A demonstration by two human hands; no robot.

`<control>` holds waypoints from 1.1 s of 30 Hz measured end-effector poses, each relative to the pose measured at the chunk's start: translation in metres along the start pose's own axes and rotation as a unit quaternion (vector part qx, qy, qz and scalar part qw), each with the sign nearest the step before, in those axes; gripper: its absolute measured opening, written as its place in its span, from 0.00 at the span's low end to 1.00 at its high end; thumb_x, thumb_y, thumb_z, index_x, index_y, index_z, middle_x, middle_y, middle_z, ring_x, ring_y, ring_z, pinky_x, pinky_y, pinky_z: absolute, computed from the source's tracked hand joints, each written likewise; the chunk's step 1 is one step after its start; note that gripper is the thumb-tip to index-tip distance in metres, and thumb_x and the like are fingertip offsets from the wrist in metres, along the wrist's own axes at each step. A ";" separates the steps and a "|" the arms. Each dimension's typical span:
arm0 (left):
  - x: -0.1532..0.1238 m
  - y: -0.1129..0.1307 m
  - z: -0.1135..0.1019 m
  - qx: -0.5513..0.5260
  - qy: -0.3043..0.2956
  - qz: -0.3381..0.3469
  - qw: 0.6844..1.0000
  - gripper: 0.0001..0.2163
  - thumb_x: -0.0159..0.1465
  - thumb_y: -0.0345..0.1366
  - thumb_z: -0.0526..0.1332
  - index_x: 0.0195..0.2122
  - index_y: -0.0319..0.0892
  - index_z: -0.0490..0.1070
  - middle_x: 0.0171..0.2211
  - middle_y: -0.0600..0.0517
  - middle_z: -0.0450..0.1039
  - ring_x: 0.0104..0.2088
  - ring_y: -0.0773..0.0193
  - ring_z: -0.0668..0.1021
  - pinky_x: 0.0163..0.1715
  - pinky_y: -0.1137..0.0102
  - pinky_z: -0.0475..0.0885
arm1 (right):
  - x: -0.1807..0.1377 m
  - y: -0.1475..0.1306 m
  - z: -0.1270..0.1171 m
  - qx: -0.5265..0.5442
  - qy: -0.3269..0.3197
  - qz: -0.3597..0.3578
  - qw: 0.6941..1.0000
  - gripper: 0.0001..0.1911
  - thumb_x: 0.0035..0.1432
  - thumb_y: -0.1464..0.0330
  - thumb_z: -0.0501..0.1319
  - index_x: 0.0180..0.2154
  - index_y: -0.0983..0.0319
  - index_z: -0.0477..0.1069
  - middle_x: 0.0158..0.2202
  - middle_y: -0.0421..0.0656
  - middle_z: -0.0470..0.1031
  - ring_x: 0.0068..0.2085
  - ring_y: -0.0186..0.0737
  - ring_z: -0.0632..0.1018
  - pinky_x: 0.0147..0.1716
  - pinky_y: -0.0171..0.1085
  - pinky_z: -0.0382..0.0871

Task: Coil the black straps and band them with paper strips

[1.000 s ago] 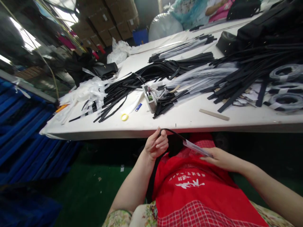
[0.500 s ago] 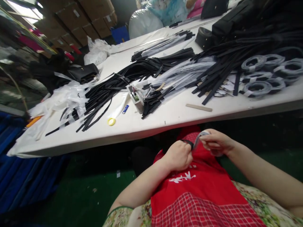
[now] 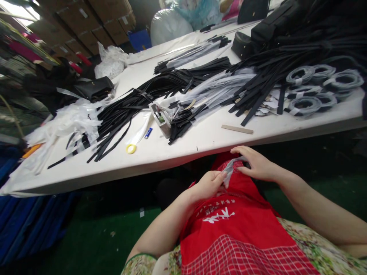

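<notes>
Over my lap, my left hand [image 3: 211, 184] pinches a crumpled strip of translucent grey plastic film [image 3: 228, 171] between thumb and fingers. The strip runs up to my right hand [image 3: 255, 163], whose thumb and fingers are spread apart, with the film lying in the gap between them. Whether the right fingers touch the film cannot be made out. Under both hands is a red apron [image 3: 229, 229] with white lettering and a checked lower part.
On the white-covered table [image 3: 183, 152] lie bundles of black straps [image 3: 120, 110], coiled clear-wrapped strips [image 3: 305, 105], a small box of tools [image 3: 160, 120], a blue lighter [image 3: 148, 133], a yellow ring [image 3: 131, 149] and a flat beige strip [image 3: 236, 129]. Blue stacked material [image 3: 25, 225] stands at lower left.
The right hand has opened from a closed grip on the film. The dark piece at the left hand no longer shows, and that hand now pinches the film. The view has shifted slightly.
</notes>
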State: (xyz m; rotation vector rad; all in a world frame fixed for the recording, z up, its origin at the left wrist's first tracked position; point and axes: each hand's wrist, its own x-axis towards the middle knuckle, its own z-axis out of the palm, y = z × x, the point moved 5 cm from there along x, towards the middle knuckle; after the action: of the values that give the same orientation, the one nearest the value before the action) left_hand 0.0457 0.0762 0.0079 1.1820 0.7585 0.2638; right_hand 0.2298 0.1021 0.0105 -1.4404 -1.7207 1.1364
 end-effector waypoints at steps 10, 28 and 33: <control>0.028 0.020 -0.047 -0.143 0.263 0.184 0.936 0.18 0.66 0.52 0.52 0.35 0.40 0.67 0.22 0.54 0.68 0.24 0.63 0.76 0.41 0.63 0.72 | -0.044 -0.035 0.109 0.191 -0.217 0.035 0.957 0.22 0.67 0.52 0.49 0.33 0.62 0.69 0.18 0.36 0.63 0.20 0.32 0.64 0.23 0.32 0.60; 0.022 0.030 -0.009 -0.298 0.103 0.078 0.946 0.26 0.62 0.60 0.54 0.29 0.38 0.70 0.12 0.65 0.48 0.12 0.75 0.56 0.26 0.72 0.68 | -0.002 -0.026 0.053 0.003 -0.097 -0.088 0.991 0.16 0.58 0.69 0.55 0.49 0.62 0.67 0.45 0.48 0.74 0.44 0.47 0.76 0.48 0.44 0.69; 0.021 0.033 -0.045 -0.173 0.268 0.207 0.925 0.23 0.66 0.55 0.51 0.41 0.37 0.71 0.21 0.57 0.61 0.21 0.68 0.69 0.40 0.64 0.71 | -0.029 -0.037 0.094 0.082 -0.283 -0.020 0.955 0.17 0.67 0.59 0.51 0.40 0.63 0.72 0.31 0.44 0.75 0.32 0.41 0.75 0.37 0.39 0.70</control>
State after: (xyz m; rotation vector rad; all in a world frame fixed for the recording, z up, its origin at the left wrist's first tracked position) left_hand 0.0384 0.1334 0.0214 0.9234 0.8794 1.0665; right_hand 0.1382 0.0520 0.0039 -1.0288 -1.9513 1.7465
